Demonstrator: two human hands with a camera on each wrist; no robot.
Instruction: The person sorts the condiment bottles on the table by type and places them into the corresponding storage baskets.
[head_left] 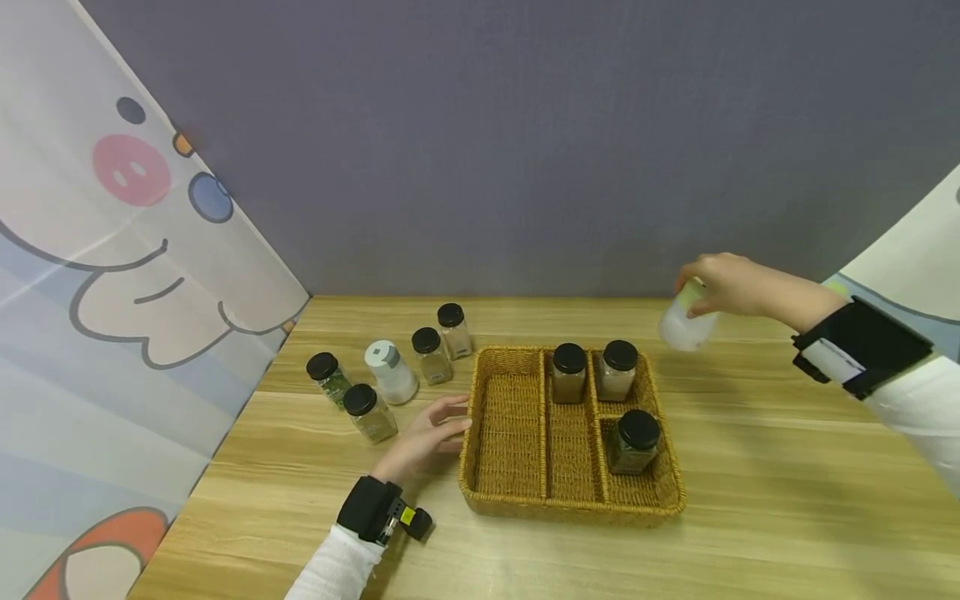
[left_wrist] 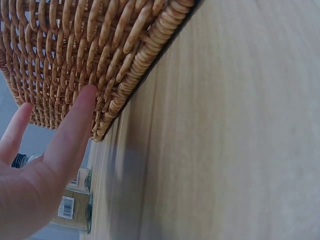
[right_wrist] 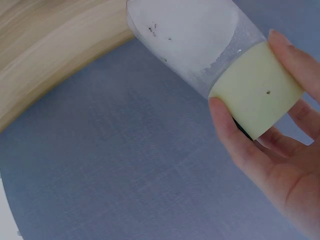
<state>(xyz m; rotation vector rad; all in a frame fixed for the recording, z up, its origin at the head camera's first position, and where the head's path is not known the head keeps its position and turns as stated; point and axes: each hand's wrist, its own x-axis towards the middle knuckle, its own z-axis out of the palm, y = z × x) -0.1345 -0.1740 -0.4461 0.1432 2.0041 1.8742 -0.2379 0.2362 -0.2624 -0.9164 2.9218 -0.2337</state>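
On the tabletop [head_left: 750, 500], three jars [head_left: 569, 372] are set inside the basket [head_left: 510, 500]; five jars [head_left: 393, 372] are grouped at its ten o'clock.

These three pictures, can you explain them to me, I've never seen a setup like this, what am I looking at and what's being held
No machine here: a person works with two bare hands and wears three cameras. The wide picture comes from the head camera, looking down at a wooden table. The other two come from cameras strapped to each wrist.

On the table stands a wicker basket with dividers; three dark-lidded spice jars stand in it. Five more jars, one of them white-capped, stand to its left.

The left hand lies open, fingers touching the basket's outer wall; the left wrist view shows that weave close up. The right hand holds a shaker of white powder by its pale green cap, tilted, above the table to the right of the basket.
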